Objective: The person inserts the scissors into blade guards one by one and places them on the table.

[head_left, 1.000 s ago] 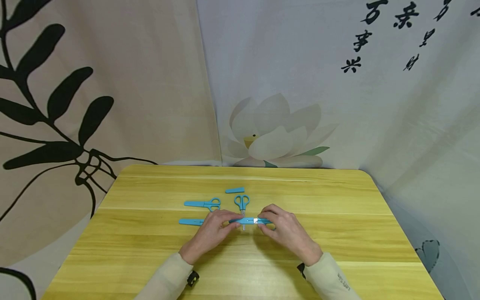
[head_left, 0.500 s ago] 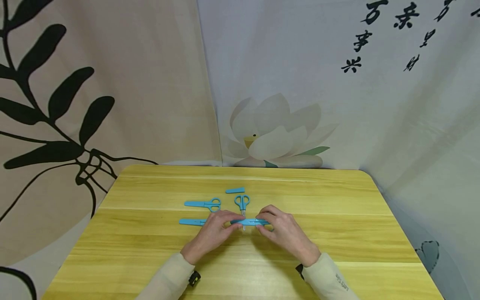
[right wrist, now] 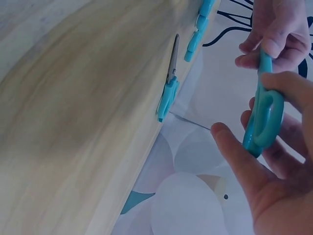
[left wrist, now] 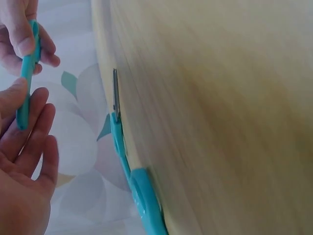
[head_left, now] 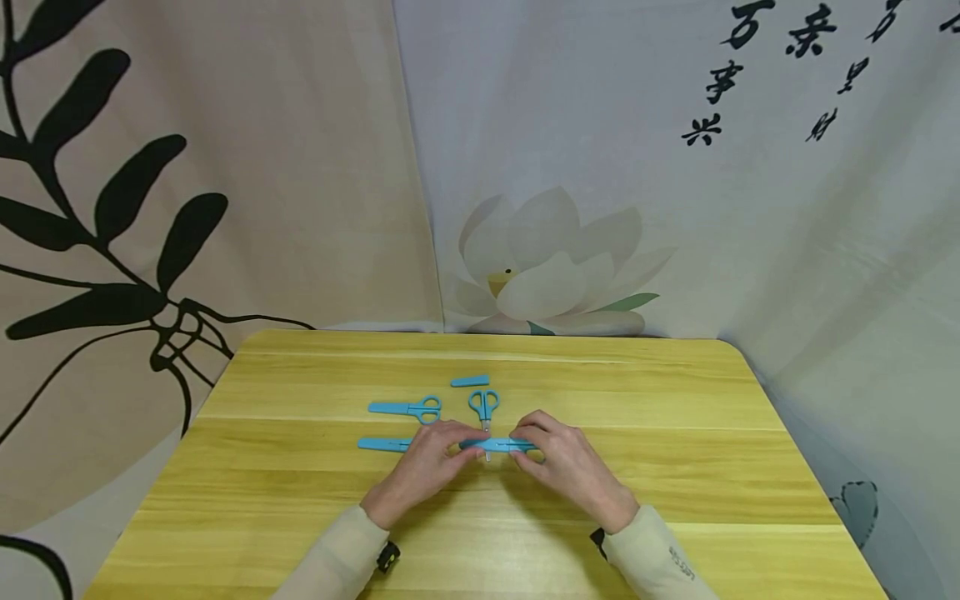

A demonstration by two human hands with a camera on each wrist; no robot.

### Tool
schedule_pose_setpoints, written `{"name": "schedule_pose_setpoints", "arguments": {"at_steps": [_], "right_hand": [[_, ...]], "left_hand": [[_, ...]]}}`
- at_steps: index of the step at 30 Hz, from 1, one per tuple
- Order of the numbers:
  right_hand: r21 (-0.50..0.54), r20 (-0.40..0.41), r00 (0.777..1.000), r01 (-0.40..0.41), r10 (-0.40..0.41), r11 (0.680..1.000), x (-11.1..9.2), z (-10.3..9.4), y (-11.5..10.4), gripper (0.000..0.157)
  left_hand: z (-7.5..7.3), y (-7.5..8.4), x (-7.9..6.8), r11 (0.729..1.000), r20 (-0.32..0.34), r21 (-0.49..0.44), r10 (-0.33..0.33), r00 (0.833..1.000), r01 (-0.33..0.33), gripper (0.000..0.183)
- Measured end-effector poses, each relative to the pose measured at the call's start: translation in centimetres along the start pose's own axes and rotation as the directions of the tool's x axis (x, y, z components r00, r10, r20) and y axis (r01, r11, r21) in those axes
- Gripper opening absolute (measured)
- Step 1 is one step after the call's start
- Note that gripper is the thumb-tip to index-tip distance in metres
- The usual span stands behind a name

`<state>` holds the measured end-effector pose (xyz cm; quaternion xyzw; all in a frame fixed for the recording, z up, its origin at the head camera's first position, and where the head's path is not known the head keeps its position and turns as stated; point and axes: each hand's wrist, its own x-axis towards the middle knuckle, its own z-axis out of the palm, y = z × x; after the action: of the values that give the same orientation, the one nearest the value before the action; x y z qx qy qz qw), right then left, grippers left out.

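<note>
Pinching the blue cover [head_left: 489, 445] at its left end, your left hand [head_left: 433, 455] worked opposite your right hand [head_left: 564, 455], which gripped the handle of the held scissors [right wrist: 279, 117]. No blade showed between them, so the cover looked fully on. Held mid-scene, they crossed over the bare scissors [right wrist: 168, 95], blade pointing near. A loose cover [head_left: 469, 381] lay far, covered scissors [head_left: 390, 408] left, another pair [head_left: 382, 444] partly behind your left hand. Likely risks: a weak pinch could have let the cover slip; lowering straight down could have knocked that exposed blade.
</note>
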<state>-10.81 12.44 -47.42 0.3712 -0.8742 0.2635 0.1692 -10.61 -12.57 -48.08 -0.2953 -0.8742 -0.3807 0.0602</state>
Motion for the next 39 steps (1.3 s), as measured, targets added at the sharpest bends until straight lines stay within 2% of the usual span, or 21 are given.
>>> {"name": "schedule_pose_setpoints", "arguments": {"at_steps": [6,8,17,23,27,34,39], "right_hand": [[0.015,0.028,1.0,0.001,-0.002,1.0,-0.1,0.6,0.0,0.019],[0.015,0.035,0.999,-0.001,0.0,1.0,-0.1,0.7,-0.2,0.019],[-0.009,0.044,0.999,-0.025,0.026,1.0,0.0,1.0,-0.3,0.023],[0.008,0.063,0.993,-0.1,0.099,0.995,-0.1,0.4,-0.1,0.044],[0.033,0.043,0.985,-0.169,0.167,0.985,-0.5,-0.3,0.4,0.051],[0.012,0.003,0.975,-0.223,0.222,0.975,-1.4,-0.9,1.5,0.052],[0.01,0.015,0.966,-0.26,0.26,0.966,-1.9,-1.1,2.0,0.052]], "left_hand": [[0.2,-0.1,0.1,0.984,0.045,0.147,0.098,0.994,-0.104,0.02],[0.3,-0.1,0.1,0.977,0.059,0.174,0.112,0.992,-0.121,0.019],[0.2,0.4,0.2,0.974,0.071,0.198,0.094,0.993,-0.106,0.016],[-0.1,0.1,-0.1,0.981,0.057,0.172,0.079,0.995,-0.087,0.014],[-0.5,-0.5,-0.8,0.978,0.053,0.195,0.059,0.997,-0.068,0.014],[-1.7,-1.8,-2.4,0.971,0.017,0.23,0.07,0.997,-0.072,0.016],[-2.7,-2.6,-3.6,0.973,0.016,0.226,0.04,0.999,-0.042,0.019]]}}
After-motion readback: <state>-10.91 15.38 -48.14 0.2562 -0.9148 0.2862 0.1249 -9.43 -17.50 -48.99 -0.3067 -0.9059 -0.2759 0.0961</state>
